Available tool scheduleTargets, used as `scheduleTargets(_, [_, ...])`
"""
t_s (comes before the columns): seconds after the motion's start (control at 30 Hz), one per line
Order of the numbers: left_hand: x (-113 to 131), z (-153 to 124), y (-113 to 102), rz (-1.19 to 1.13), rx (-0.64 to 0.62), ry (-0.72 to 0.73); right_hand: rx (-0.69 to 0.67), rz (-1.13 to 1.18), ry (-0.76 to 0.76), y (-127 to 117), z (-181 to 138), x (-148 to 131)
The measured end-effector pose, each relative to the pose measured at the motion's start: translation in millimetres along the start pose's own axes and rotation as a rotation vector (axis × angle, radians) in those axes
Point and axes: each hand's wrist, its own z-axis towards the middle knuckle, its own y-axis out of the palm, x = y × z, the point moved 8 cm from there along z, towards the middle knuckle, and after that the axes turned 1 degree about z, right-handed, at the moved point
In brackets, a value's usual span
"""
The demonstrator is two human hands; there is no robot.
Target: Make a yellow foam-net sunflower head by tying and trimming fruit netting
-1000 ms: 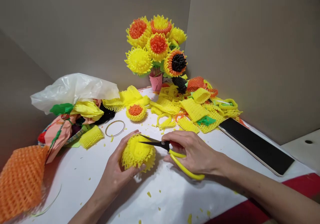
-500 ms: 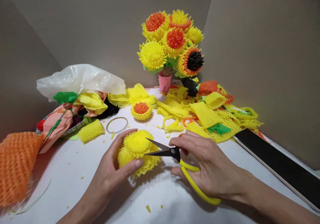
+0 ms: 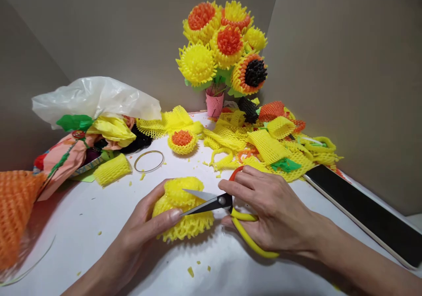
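My left hand (image 3: 145, 225) is wrapped round a yellow foam-net flower (image 3: 184, 206), thumb on its near side and fingers behind it. The flower has a rounded upper part and a fringed lower edge, tilted a little above the white table surface (image 3: 115, 261). In my right hand (image 3: 267, 208) is a pair of scissors (image 3: 224, 201) with black blades and yellow and red handles. Their blades are spread, pointing left, with the tips over the flower's front. Small yellow scraps (image 3: 190, 271) lie below on the white surface.
Foam flowers (image 3: 227, 45) stand in a pink pot (image 3: 214, 104) at the back. Yellow netting (image 3: 267, 146) is heaped to the right beside a black flat device (image 3: 362, 212). A finished-looking flower (image 3: 182, 142), a bangle (image 3: 149, 161), a plastic bag (image 3: 99, 98) and orange netting (image 3: 20, 212) lie leftward.
The flower has tipped in my left hand, its fringed edge now lower. The scissors have shifted slightly left, blades still apart. The whole view has moved a little.
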Motion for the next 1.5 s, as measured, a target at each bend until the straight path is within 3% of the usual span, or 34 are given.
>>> scheduleTargets(0.23, [-0.8, 0.1, 4.5, 0.132, -0.074, 0.039, -0.042, -0.006, 0.019, 3.7, -0.4, -0.2])
scheduleTargets(0.57, [5.7, -1.1, -1.6, 0.438, 0.043, 0.092, -0.074, 0.026, -0.015, 6.6, -2.5, -0.5])
scheduleTargets(1.0, [2.3, 2.0, -1.6, 0.448, 0.005, 0.098, -0.056, 0.106, -0.021, 7.2, -8.0, 0.5])
scheduleTargets(1.27, [5.5, 2.0, -5.9, 0.512, 0.062, 0.128, -0.086, 0.098, -0.043, 6.9, -7.4, -3.2])
scheduleTargets(1.5, [8.5, 3.9, -12.2, 0.695, 0.091, 0.179, -0.099, 0.094, -0.037, 7.0, -6.3, -4.1])
